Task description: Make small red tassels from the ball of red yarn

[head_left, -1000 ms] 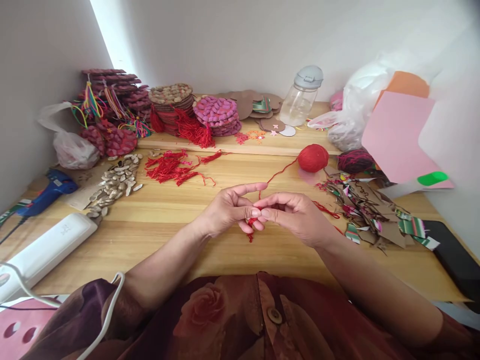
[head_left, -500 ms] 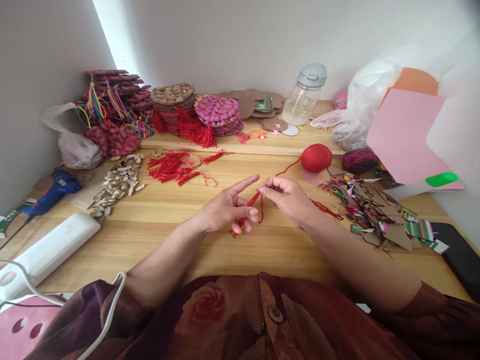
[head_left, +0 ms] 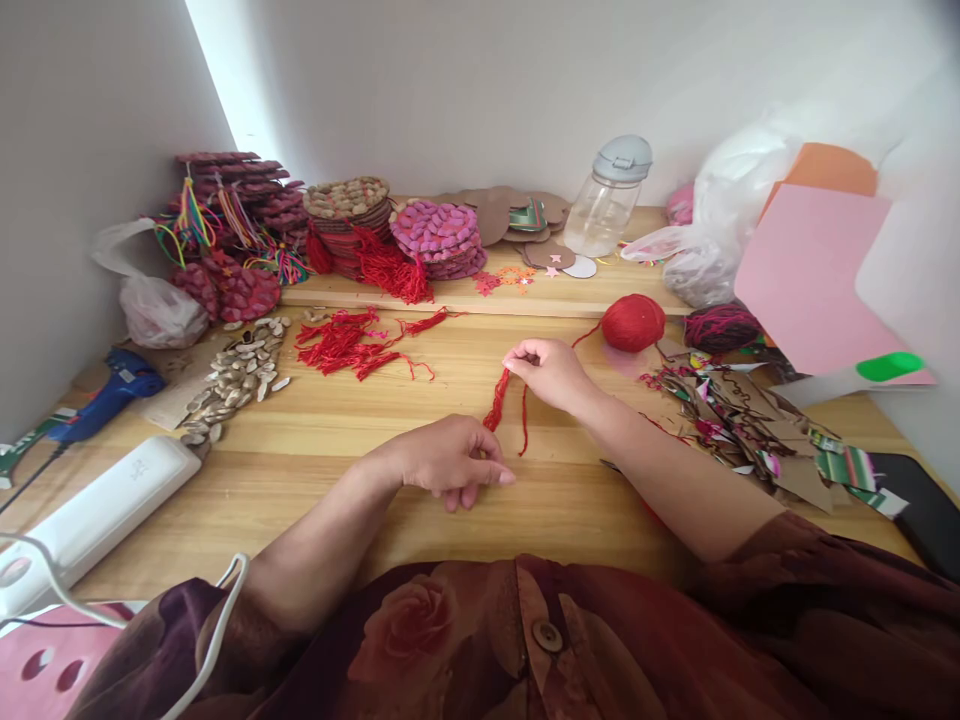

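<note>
My right hand (head_left: pixel 553 372) pinches the top of a red yarn tassel (head_left: pixel 496 402), which hangs from the fingertips over the table, a loose strand dangling beside it. Below and to the left, my left hand (head_left: pixel 454 460) is away from the tassel, its fingers curled and a little apart, with nothing visible in it. Behind my right hand lies a red yarn ball (head_left: pixel 634 323), with a strand running from it towards that hand. A pile of red tassels (head_left: pixel 345 342) rests further left on the table.
Seed shells (head_left: pixel 240 370), a blue glue gun (head_left: pixel 112 390) and a white power strip (head_left: pixel 97 525) lie at the left. Cardboard scraps (head_left: pixel 780 430) lie at the right. On the back ledge stand a clear bottle (head_left: pixel 606 205) and stacked round pieces (head_left: pixel 435 235).
My left hand has let go of the red tassel and moved down towards me. My right hand has moved slightly up and left, with the tassel now hanging from it.
</note>
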### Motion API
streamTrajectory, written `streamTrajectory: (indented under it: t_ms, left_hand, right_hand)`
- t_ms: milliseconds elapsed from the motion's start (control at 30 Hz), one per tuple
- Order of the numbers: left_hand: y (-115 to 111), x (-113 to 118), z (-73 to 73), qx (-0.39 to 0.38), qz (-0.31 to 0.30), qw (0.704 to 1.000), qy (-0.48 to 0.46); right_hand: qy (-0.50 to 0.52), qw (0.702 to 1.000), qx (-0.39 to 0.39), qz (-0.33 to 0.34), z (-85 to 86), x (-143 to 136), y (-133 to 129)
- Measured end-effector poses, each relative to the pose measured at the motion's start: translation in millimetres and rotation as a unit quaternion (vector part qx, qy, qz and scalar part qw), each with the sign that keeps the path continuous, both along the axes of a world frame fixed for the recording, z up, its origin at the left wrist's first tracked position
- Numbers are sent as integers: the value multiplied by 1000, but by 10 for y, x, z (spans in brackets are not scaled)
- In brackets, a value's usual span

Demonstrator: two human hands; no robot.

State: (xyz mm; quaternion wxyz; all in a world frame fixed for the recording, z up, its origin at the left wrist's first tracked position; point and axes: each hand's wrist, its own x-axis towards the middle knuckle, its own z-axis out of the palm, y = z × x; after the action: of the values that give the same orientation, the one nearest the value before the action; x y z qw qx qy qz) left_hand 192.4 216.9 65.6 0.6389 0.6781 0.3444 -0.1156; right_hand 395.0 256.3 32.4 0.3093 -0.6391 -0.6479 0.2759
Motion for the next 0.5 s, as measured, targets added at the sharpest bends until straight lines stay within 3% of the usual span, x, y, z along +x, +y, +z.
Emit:
streamTrajectory:
  t_ms: [100,200,300,367,433,500]
  left_hand:
    - [-15,-37,26,-31,-66,997,-10]
    - [-17,-45,6,-42,-71,995,-55]
    - [-20,-13,-44,-31,-27,992,-117]
    - [-28,25,-72,-16,14,988,-151]
    - [-39,69,-89,-1,59,983,-174]
    - [-49,114,-101,9,108,974,-197]
  right_hand:
    - [2,1000,17,0,70,57,-7]
    - [2,998,64,-20,275,298,-146]
    - [-55,995,69,-36,489,679,-427]
    - [-104,993,28,-41,540,931,-647]
    - [-132,990,-27,-40,494,1125,-842]
    - [-176,983,-27,-40,381,1242,-980]
